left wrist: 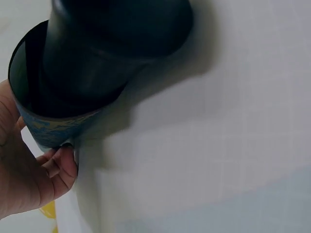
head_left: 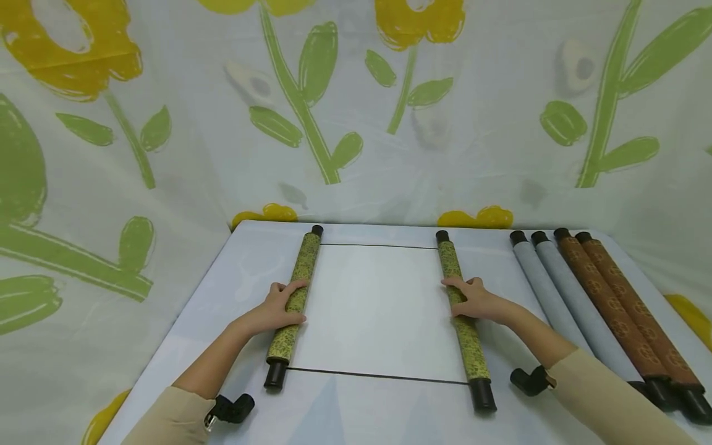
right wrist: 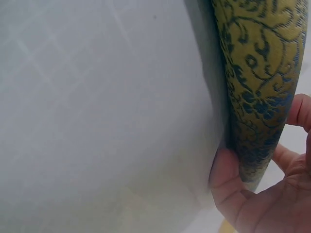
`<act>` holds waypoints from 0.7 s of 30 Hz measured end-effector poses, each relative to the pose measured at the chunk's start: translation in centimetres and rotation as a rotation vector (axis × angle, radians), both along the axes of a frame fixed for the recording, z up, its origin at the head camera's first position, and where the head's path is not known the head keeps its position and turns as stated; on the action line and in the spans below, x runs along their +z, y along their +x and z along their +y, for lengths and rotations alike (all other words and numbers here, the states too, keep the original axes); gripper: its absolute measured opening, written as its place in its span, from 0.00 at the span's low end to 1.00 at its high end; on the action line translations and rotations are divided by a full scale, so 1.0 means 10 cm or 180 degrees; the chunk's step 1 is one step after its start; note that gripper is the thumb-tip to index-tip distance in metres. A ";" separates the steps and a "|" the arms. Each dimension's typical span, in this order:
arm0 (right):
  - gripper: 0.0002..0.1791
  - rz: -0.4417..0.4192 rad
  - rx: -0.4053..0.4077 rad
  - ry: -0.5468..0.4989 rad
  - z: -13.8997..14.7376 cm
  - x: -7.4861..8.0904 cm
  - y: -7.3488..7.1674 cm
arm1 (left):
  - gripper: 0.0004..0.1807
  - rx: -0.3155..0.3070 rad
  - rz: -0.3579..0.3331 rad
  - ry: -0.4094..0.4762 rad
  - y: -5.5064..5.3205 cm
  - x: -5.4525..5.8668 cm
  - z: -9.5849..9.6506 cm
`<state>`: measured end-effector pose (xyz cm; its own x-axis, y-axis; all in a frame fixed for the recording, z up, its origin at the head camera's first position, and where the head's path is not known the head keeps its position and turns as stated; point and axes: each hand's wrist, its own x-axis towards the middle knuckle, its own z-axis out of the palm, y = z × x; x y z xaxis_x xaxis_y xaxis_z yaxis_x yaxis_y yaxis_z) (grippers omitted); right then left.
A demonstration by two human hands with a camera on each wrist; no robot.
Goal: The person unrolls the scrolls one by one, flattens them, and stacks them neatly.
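Note:
A scroll with yellow-green brocade backing lies partly unrolled, its white paper (head_left: 384, 309) flat between two rolled ends. My left hand (head_left: 275, 308) grips the left roll (head_left: 305, 259) around its middle, thumb on the near side and fingers farther up. On the right roll (head_left: 471, 352), my right hand (head_left: 478, 301) holds on in much the same way. In the left wrist view, a black roller end (left wrist: 116, 29) juts from the rolled brocade and covers part of the scene. The right wrist view shows the dark-patterned brocade (right wrist: 257, 63) between thumb and fingers.
To the right on the white table (head_left: 222, 296) lie two grey rolled scrolls (head_left: 581, 296) and two brown patterned ones (head_left: 630, 296), side by side with black ends. A flower-printed cloth (head_left: 389, 167) hangs behind the table. Black wrist cameras (head_left: 236, 408) sit at both cuffs.

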<state>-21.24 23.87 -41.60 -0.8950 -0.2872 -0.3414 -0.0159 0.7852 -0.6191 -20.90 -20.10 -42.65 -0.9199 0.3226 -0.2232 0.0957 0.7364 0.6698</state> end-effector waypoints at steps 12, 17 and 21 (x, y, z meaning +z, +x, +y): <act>0.50 0.0153 0.0016 0.0105 0.11 0.03 0.08 | 0.46 0.0208 0.0144 -0.0194 0.00 0.01 -0.02; 0.52 0.0164 0.0026 0.0093 0.14 0.04 0.10 | 0.46 0.0216 0.0172 -0.0159 0.00 0.01 -0.07; 0.50 0.0168 0.0111 0.0024 0.20 0.05 0.09 | 0.44 0.0130 0.0226 -0.0127 0.00 0.00 -0.12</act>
<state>-20.35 25.89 -41.08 -0.9013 -0.3161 -0.2961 -0.0758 0.7882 -0.6107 -20.93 -21.32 -42.66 -0.9460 0.2768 -0.1687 0.1115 0.7666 0.6324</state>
